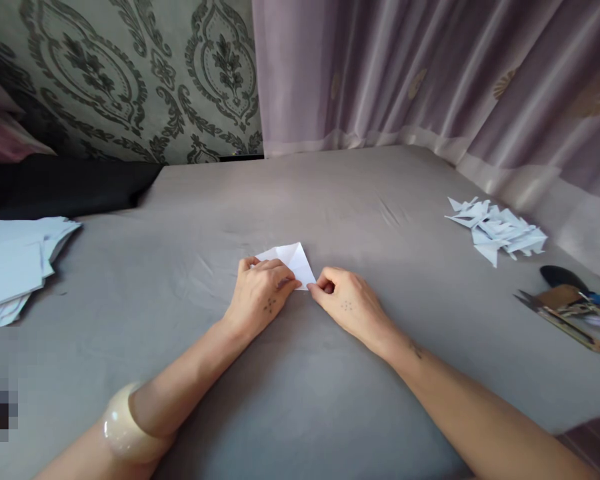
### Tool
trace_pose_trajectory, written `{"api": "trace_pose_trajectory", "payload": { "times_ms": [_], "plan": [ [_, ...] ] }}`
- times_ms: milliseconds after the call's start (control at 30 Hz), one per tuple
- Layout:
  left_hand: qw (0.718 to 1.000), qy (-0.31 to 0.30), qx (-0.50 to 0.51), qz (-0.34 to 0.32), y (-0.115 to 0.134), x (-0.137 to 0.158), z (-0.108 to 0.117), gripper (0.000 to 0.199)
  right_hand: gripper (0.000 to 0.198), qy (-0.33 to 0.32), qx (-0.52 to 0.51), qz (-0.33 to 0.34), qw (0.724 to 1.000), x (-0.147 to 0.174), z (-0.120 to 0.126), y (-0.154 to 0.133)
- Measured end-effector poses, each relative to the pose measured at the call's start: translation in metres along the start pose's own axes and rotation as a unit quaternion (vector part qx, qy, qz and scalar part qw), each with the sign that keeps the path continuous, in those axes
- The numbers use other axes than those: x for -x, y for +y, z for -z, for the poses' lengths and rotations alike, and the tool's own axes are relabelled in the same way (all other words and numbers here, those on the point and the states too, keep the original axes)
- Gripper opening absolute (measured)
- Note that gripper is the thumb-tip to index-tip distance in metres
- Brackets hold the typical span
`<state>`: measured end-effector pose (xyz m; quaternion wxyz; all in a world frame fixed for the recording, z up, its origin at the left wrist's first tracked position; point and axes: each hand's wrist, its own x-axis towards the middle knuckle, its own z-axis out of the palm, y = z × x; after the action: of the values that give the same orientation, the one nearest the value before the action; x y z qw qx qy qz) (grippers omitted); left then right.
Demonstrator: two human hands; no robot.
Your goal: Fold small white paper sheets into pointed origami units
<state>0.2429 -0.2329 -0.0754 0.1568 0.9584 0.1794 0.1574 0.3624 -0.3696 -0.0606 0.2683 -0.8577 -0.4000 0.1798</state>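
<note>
my l hand (260,285) grips paper (301,264), covering its l part; my r hand (353,301) pinches its near r corner. paper's fwd-l of r, l's nearer; long axis unclear.

both forearms are bare. at eight o'clock, a wide bangle (125,427) rings the left forearm (180,387): cream, thick, glossy, rounded on its outer face, with small bright glints. toward seven o'clock, the back of the left hand (263,283) bears a small cluster of dark dots (269,305). toward half past four, the right hand (350,300) carries paler dots (347,306); at four, a small dark mark (415,349), too blurred to read, lies at the wrist.
</note>
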Motion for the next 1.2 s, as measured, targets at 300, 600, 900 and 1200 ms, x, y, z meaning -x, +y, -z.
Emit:
{"api": "trace_pose_trajectory", "payload": {
  "times_ms": [300,600,900,1200],
  "plan": [
    [1.0,-0.011,0.013,0.005,-0.003,-0.001,0.0,0.016,0.015,-0.024,0.017,0.029,0.999,0.002,0.01,0.011],
    [1.0,0.01,-0.006,-0.022,-0.002,0.001,-0.001,0.018,0.023,0.043,-0.075,0.216,0.973,0.001,0.0,0.02],
    [0.997,0.028,-0.032,-0.065,-0.001,0.019,0.009,0.022,0.02,0.033,0.031,0.277,0.96,0.005,-0.01,0.016],
    [0.999,0.029,0.005,0.022,-0.001,0.012,0.002,0.014,0.016,0.055,0.045,0.222,0.972,0.002,-0.012,0.008]
  ]
}}
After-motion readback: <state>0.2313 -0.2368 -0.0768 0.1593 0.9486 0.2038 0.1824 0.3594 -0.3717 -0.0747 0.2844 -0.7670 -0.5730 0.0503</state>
